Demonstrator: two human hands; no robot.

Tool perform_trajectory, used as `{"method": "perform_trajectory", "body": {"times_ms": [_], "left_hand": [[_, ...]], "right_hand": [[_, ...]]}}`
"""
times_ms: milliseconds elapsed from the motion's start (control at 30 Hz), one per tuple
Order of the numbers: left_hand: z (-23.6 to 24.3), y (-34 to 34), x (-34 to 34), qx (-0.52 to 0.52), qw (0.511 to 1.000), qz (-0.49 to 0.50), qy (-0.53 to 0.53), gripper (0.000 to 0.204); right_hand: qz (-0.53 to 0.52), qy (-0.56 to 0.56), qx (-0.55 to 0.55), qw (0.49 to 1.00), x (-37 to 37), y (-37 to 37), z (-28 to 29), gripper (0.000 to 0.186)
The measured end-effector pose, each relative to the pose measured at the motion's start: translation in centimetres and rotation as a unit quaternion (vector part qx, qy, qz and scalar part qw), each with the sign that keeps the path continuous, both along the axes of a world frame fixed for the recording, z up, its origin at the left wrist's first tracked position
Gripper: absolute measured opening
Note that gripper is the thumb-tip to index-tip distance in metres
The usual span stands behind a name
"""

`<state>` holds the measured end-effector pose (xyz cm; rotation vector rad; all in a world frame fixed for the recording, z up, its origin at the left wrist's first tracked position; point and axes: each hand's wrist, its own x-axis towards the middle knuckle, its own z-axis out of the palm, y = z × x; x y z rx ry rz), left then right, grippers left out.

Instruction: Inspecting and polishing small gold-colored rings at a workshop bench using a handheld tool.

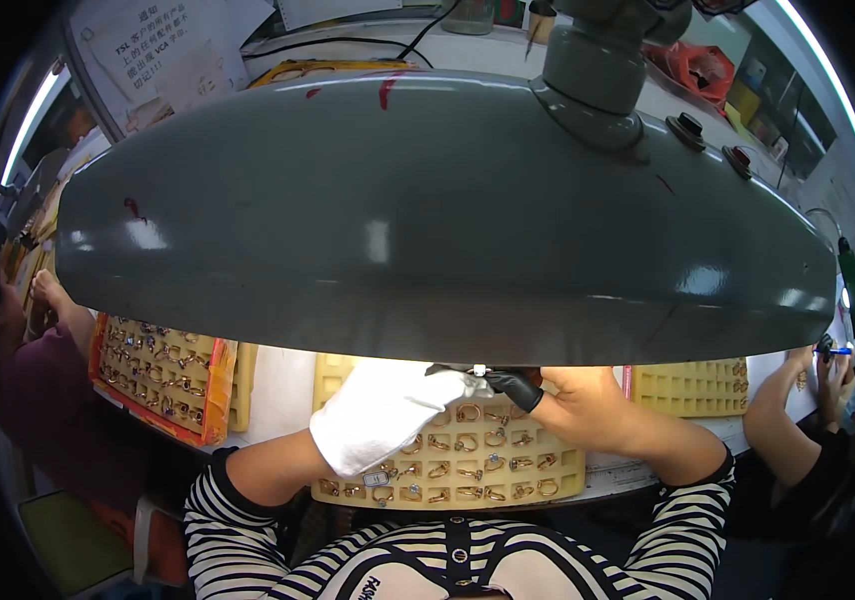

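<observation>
My left hand (380, 412) wears a white glove and is closed in a pinch just under the edge of the grey lamp hood. Meeting it there is my right hand (588, 405), with black covers on its fingertips, also pinching. Between their fingertips shows a small shiny piece (480, 370), too small to tell its kind. The hood hides part of my fingers. Beneath both hands lies a cream slotted tray (570, 470) holding rows of gold-coloured rings with stones. A small tag (376, 479) lies on its left part.
The grey lamp hood (428, 220) spans the space above my hands. To the left stands an orange-edged tray (210, 400) of rings, and to the right another cream tray (693, 390). One person (48, 400) sits at the left, another (798, 430) at the right.
</observation>
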<state>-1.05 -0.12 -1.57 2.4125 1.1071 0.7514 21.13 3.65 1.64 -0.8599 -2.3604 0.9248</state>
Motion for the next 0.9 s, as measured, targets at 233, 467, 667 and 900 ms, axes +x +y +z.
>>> {"method": "perform_trajectory", "body": {"times_ms": [233, 467, 667, 900], "left_hand": [[0.7, -0.1, 0.4, 0.005, 0.999, 0.014, 0.033, 0.027], [1.2, -0.3, 0.7, -0.030, 0.999, 0.031, 0.029, 0.030], [1.5, -0.3, 1.1, 0.029, 0.999, 0.038, 0.009, 0.025], [1.8, -0.2, 1.2, -0.022, 0.998, 0.025, 0.047, 0.021]], "right_hand": [[0.000, 0.026, 0.218, 0.975, 0.3, 0.3, -1.4, 0.029], [0.033, 0.047, 0.350, 0.935, 0.3, 1.0, -1.4, 0.013], [0.017, 0.044, 0.474, 0.879, -0.3, 1.6, -1.6, 0.009], [0.008, 0.037, 0.296, 0.954, -0.1, 0.8, -1.7, 0.020]]}}
